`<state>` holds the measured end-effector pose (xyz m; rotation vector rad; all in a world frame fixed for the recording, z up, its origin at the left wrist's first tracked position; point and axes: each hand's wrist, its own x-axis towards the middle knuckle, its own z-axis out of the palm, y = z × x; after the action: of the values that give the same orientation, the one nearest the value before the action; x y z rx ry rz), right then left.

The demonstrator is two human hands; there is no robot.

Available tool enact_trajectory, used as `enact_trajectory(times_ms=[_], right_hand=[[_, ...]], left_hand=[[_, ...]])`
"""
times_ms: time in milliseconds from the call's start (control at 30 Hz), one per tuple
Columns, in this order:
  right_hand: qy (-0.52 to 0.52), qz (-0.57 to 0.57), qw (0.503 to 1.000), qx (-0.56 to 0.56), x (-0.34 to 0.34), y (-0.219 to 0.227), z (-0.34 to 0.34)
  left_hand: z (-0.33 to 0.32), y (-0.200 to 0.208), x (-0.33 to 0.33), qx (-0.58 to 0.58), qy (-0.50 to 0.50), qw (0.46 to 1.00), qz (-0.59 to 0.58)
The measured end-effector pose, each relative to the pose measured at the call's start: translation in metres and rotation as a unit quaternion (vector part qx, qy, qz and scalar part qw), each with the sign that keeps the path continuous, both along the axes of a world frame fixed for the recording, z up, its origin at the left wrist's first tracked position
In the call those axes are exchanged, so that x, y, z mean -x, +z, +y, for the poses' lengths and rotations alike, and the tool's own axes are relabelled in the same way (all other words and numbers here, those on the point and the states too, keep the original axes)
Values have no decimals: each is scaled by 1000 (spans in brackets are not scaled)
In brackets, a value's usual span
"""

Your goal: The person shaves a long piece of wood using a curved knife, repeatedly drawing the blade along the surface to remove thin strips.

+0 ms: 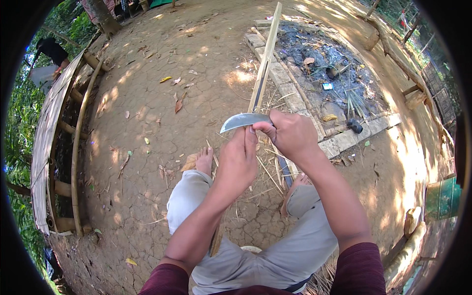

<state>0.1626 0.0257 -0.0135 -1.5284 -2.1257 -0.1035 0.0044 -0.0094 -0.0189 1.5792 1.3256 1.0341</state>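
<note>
A long, pale split bamboo strip (265, 61) slants away from me, its near end showing below my left forearm. My left hand (238, 160) is closed around it, fingertips just under the blade. In my right hand (295, 132) is a knife with a broad curved blade (242, 121), its handle mostly hidden by the fingers. The blade lies across the strip, pointing left, and my right thumb is close to the left fingertips. Thin bamboo shavings (268, 172) are scattered on the ground between my bare feet, beside a dark flat strip (285, 169).
At the far right, a brick border (295, 101) surrounds an ash-filled fire pit (319, 59) holding a blackened can (333, 73). A bamboo bench (54, 142) stands on the left; a person in black (51, 49) is beyond it. A green container (440, 199) is at right.
</note>
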Motion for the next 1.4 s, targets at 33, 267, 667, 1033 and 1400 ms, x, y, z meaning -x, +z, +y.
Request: enact_trajectory(times_ms=[33, 267, 667, 1033, 1400], right_hand=[[-9, -14, 1000, 3, -1, -2, 0], [-46, -34, 998, -41, -12, -15, 12], [-36, 162, 968, 187, -26, 24, 0], [46, 154, 965, 207, -6, 25, -8], [82, 174, 960, 206, 11, 30, -17]], left_hand=[[0, 1, -1, 16, 1, 1000, 11], [10, -9, -4, 48, -22, 998, -42], [6, -9, -8, 268, -66, 942, -193], [19, 11, 8, 282, -23, 917, -282], [17, -1, 8, 247, -47, 911, -327]])
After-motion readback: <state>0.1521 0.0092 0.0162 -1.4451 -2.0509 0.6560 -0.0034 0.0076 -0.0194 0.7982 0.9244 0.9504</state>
